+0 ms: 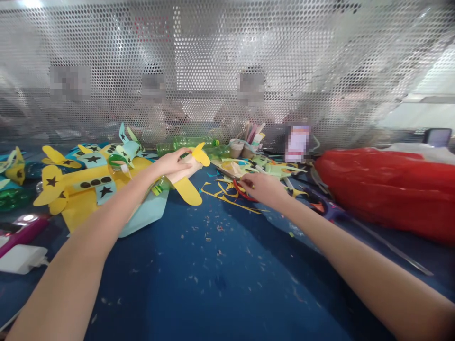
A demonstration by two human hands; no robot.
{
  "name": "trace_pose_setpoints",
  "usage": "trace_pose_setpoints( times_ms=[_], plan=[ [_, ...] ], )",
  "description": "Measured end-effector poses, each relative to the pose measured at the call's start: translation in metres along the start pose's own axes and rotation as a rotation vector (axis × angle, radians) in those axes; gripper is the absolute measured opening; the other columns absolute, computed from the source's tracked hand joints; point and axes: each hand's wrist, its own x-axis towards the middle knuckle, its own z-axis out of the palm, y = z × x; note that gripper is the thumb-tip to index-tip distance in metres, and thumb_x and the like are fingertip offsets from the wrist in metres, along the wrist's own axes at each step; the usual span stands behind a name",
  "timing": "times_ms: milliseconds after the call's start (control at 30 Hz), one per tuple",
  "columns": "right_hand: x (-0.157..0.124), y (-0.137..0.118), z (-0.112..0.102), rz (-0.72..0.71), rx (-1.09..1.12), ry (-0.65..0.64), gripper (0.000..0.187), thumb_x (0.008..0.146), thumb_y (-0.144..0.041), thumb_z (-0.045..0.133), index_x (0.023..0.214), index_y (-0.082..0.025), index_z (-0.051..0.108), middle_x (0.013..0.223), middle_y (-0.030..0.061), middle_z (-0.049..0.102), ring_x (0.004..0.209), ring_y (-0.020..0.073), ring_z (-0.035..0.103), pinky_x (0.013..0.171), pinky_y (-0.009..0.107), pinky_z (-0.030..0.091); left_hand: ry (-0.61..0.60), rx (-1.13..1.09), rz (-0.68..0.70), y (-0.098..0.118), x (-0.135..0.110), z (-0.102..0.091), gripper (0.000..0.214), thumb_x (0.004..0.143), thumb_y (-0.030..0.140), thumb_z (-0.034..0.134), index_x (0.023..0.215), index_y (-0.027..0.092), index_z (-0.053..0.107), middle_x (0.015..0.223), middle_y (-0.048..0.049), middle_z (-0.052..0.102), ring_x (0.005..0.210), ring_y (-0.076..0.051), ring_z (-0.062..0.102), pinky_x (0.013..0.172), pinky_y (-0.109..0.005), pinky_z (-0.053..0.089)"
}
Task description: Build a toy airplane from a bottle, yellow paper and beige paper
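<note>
plane [186,173], pale-bodied and yellow-winged, is in my left hand [174,162], left of far centre; holding its body [194,166] lightly should spare the wings [189,191]. my right hand [265,187] seems, through blur, to pinch red-handled scissors [244,192] beside paper scraps [279,169].

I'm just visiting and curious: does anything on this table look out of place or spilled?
Yes: loose yellow paper scraps lie beside the right hand, and tiny pale bits are scattered across the blue tabletop, making it look littered.
</note>
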Motion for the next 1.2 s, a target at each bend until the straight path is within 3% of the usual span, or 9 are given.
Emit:
trace_pose_setpoints(
  times_ms=[133,233,333,500,700,767,833,967,1200],
  plan=[
    [0.0,-0.001,0.0,-0.007,-0.02,0.002,0.028,0.095,-0.035,0.047,0.093,-0.022,0.072,0.086,0.0071,0.075,0.075,0.0228,0.066,0.057,0.028,0.035,0.084,0.121,0.111,-0.004,0.006,0.007,0.055,0.091,0.04,0.053,0.143,0.022,0.047,0.121,-0.0121,0.069,0.112,-0.032,0.062,0.102,-0.051,0.038],
    [0.0,-0.001,-0.001,0.033,-0.029,0.039,0.029,0.095,-0.035,0.046,0.092,-0.022,0.072,0.087,0.0078,0.076,0.077,0.0241,0.067,0.057,0.029,0.036,0.153,0.087,0.175,-0.007,0.008,0.009,0.053,0.088,0.021,0.051,0.141,0.019,0.05,0.135,-0.0134,0.062,0.119,-0.029,0.06,0.101,-0.043,0.042],
    [0.0,0.003,-0.002,0.138,-0.052,0.121,0.03,0.094,-0.033,0.044,0.097,-0.02,0.072,0.088,0.0101,0.076,0.076,0.025,0.068,0.058,0.029,0.038,0.179,0.004,0.134,-0.007,0.007,0.009,0.058,0.082,0.006,0.045,0.138,0.021,0.052,0.128,-0.011,0.066,0.112,-0.024,0.063,0.093,-0.037,0.048],
    [0.004,0.019,-0.003,0.26,-0.041,0.193,0.033,0.094,-0.028,0.042,0.104,-0.018,0.071,0.095,0.0124,0.076,0.083,0.0283,0.07,0.065,0.032,0.044,0.366,0.005,0.109,0.005,0.007,0.012,0.034,0.088,0.02,0.051,0.12,0.016,0.062,0.109,-0.0109,0.071,0.102,-0.025,0.065,0.09,-0.039,0.049],
    [0.014,0.058,0.004,0.225,0.039,0.21,0.036,0.09,-0.013,0.042,0.113,-0.016,0.071,0.109,0.0136,0.075,0.1,0.0274,0.069,0.086,0.035,0.048,0.665,0.047,0.417,0.049,-0.009,0.03,0.018,0.091,0.022,0.053,0.102,0.017,0.066,0.105,-0.0087,0.071,0.103,-0.023,0.063,0.097,-0.04,0.046],
    [0.016,0.071,0.008,0.233,0.102,0.186,0.036,0.089,-0.012,0.043,0.112,-0.016,0.071,0.104,0.0113,0.077,0.097,0.0261,0.07,0.085,0.034,0.05,0.638,0.039,0.574,0.069,-0.023,0.046,0.018,0.093,0.023,0.051,0.095,0.016,0.067,0.095,-0.0079,0.072,0.096,-0.022,0.064,0.093,-0.039,0.048],
    [0.018,0.081,0.012,0.234,0.133,0.168,0.035,0.088,-0.012,0.045,0.11,-0.017,0.072,0.099,0.0084,0.078,0.093,0.0238,0.071,0.083,0.032,0.052,0.512,0.028,0.728,0.084,-0.039,0.067,0.022,0.095,0.024,0.047,0.092,0.017,0.068,0.092,-0.007,0.072,0.09,-0.021,0.064,0.087,-0.037,0.051],
    [0.02,0.094,0.018,0.215,0.141,0.176,0.032,0.089,-0.017,0.049,0.11,-0.017,0.073,0.108,0.0082,0.076,0.099,0.0235,0.071,0.088,0.032,0.052,0.311,-0.018,0.89,0.097,-0.061,0.108,0.03,0.097,0.034,0.046,0.095,0.014,0.069,0.099,-0.0105,0.07,0.094,-0.022,0.064,0.084,-0.037,0.053],
    [0.02,0.105,0.028,0.114,0.128,0.115,0.029,0.083,-0.027,0.064,0.108,-0.021,0.075,0.102,0.0071,0.077,0.094,0.0244,0.07,0.085,0.033,0.052,0.236,-0.042,0.844,0.093,-0.063,0.12,0.033,0.099,0.032,0.043,0.094,0.014,0.069,0.097,-0.0111,0.07,0.094,-0.023,0.064,0.085,-0.037,0.053]
  ],
)
